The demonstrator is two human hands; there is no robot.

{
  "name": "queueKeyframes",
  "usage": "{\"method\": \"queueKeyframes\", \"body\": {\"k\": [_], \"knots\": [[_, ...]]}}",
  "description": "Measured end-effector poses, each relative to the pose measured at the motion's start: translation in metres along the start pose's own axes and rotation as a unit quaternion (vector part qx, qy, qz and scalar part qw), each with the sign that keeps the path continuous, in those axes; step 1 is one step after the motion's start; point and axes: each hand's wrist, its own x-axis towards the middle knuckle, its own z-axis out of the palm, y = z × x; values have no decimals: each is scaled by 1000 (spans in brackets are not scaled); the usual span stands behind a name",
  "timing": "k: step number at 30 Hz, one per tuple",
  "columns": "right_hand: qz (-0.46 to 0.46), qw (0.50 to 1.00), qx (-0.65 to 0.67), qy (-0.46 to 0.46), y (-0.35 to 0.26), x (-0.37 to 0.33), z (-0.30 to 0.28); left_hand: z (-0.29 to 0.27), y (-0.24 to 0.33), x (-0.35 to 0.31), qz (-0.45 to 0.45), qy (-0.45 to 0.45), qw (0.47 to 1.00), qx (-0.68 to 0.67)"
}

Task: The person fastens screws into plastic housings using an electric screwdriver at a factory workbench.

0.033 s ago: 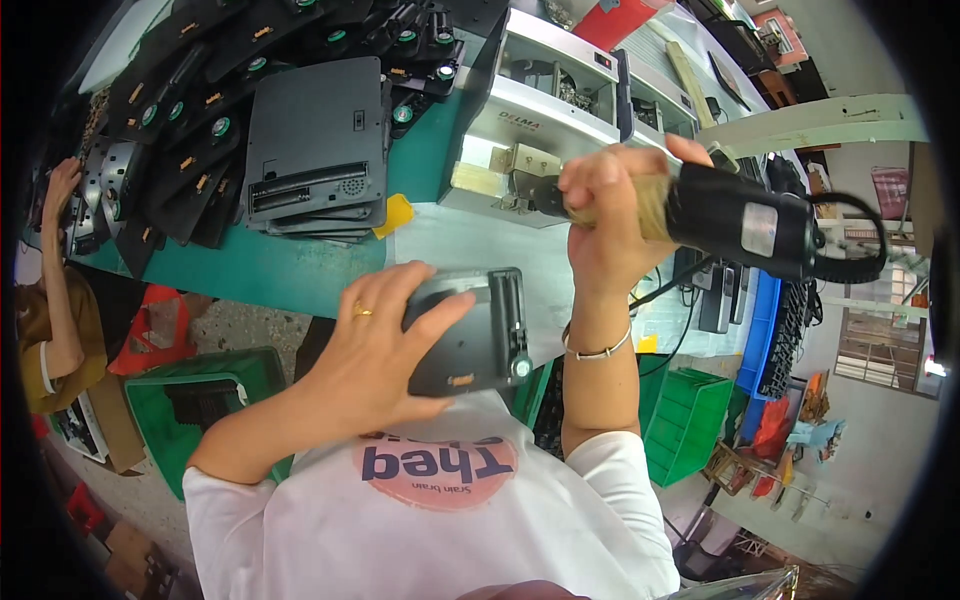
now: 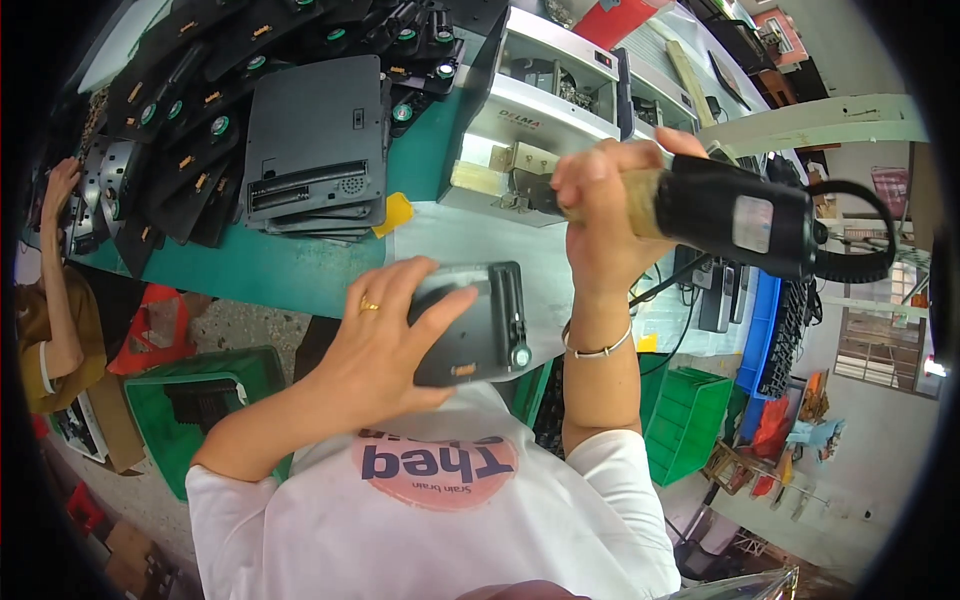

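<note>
My left hand, with a ring on one finger, grips a black plastic housing in front of my chest. The housing has a ridged strip and a small round silvery-green part along its right side. My right hand is wrapped round a black electric screwdriver with tan tape on its grip and a cable looping from its rear end. The screwdriver lies nearly level, its front end pointing left at the metal outlet of a silver screw feeder. Whether its tip touches the outlet, I cannot tell.
A stack of black housings stands on the green table mat, with many similar parts heaped to its left. Green crates flank me below the table. At far left is another person's hand.
The housing has shifted slightly right and up with my left hand. My right hand and the screwdriver have moved a little, the screwdriver's body slightly left.
</note>
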Motion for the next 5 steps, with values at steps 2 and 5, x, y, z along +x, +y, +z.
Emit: {"method": "queueKeyframes", "body": {"k": [2, 5], "knots": [[-87, 978, -174, -76, 1, 3, 2, 24, -12, 7, -17, 11, 999, 31], [-104, 969, -201, -102, -1, 4, 13, 37, -28, 17, -18, 28, 997, 76]]}}
